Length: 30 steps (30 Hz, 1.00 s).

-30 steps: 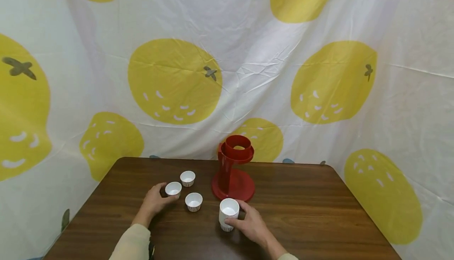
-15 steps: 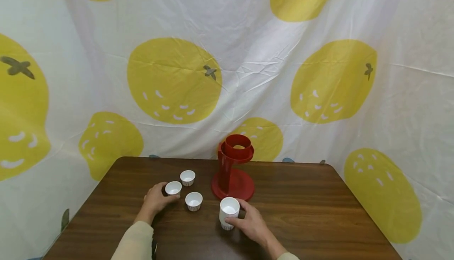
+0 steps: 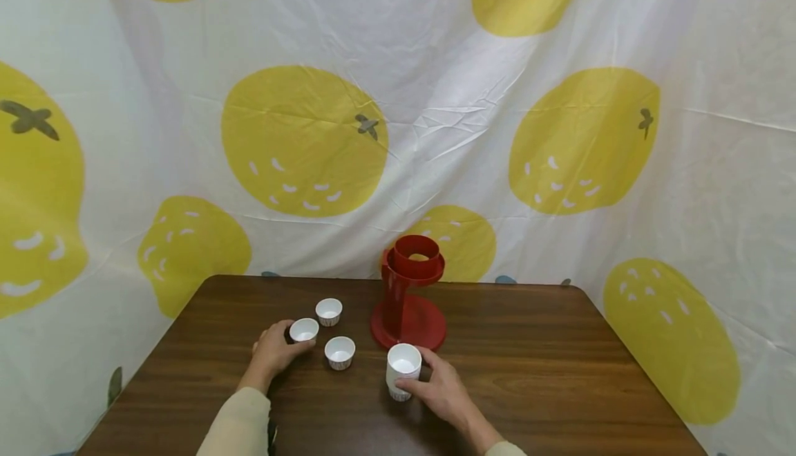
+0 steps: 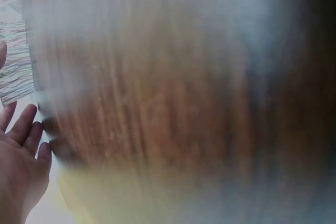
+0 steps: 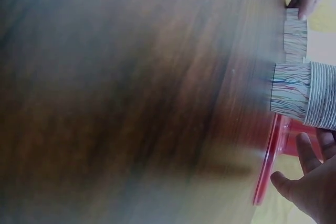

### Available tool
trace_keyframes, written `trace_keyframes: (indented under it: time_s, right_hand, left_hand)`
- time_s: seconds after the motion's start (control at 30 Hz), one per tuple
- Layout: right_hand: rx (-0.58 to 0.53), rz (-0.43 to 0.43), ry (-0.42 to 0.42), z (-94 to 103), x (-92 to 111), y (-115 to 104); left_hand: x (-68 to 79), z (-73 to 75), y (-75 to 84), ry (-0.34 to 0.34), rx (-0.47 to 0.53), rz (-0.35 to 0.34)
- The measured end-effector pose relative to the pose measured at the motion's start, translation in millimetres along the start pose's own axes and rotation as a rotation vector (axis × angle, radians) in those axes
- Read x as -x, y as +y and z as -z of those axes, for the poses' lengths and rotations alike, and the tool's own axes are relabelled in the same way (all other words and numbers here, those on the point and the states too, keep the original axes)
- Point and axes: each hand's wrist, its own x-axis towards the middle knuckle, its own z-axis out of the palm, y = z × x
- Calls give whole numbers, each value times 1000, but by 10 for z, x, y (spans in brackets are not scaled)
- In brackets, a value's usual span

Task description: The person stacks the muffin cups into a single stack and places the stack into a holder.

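My left hand (image 3: 273, 354) holds a small white paper baking cup (image 3: 304, 330) on the table's left half, thumb on its near side and fingers behind it. Two more cups stand upright beside it, a farther cup (image 3: 329, 311) and a nearer cup (image 3: 340, 353). Thin wavy coloured lines mark their outer walls. Right of centre, my right hand (image 3: 444, 390) grips a nested stack of the same cups (image 3: 403, 369), openings up. In the right wrist view the stack's many rims show as white ridges (image 5: 323, 95) above the patterned lowest cup (image 5: 290, 88).
Behind the stack stands a red plastic stand (image 3: 393, 304) with a round base, an upright post and a cylindrical top. The dark wood-grain table (image 3: 535, 366) reaches back to a white curtain (image 3: 435, 97) printed with yellow lemons.
My right hand has shifted the cup stack slightly away from me and to the right. The left hand keeps its hold on its cup; the other cups stay put.
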Motion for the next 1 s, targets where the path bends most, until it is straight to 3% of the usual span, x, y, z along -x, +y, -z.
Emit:
trace_keyframes:
  time_s: [0.73, 1.0]
  right_hand:
    - [6, 15, 8, 12, 10, -12]
    - [5, 2, 0, 12, 0, 5]
  left_hand:
    - [-62, 127, 76, 18, 153, 27]
    - [-67, 207, 193, 20, 187, 15]
